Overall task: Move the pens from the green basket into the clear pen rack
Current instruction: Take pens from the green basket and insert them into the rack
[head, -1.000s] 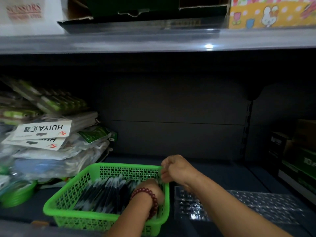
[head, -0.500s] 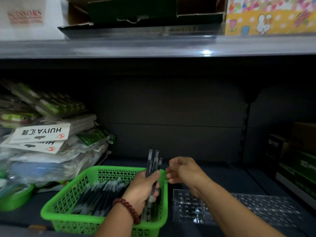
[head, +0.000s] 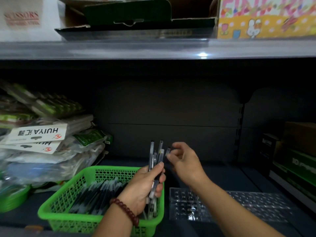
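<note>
The green basket stands at the front left of the dark shelf, with many black pens lying inside. My left hand, with a bead bracelet on the wrist, is above the basket's right end and grips a bunch of pens upright. My right hand is just to the right of the bunch, thumb and forefinger pinching the top of the rightmost pen. The clear pen rack lies flat to the right of the basket, under my right forearm, with no pens seen in it.
A pile of bagged stationery packs leans at the left, with a small green bowl below it. Dark boxes line the right side. The upper shelf edge hangs overhead with cartons on it.
My left hand went from reaching into the basket to lifting a bunch of pens upright. My right hand rose and moved to the top of the rightmost pen.
</note>
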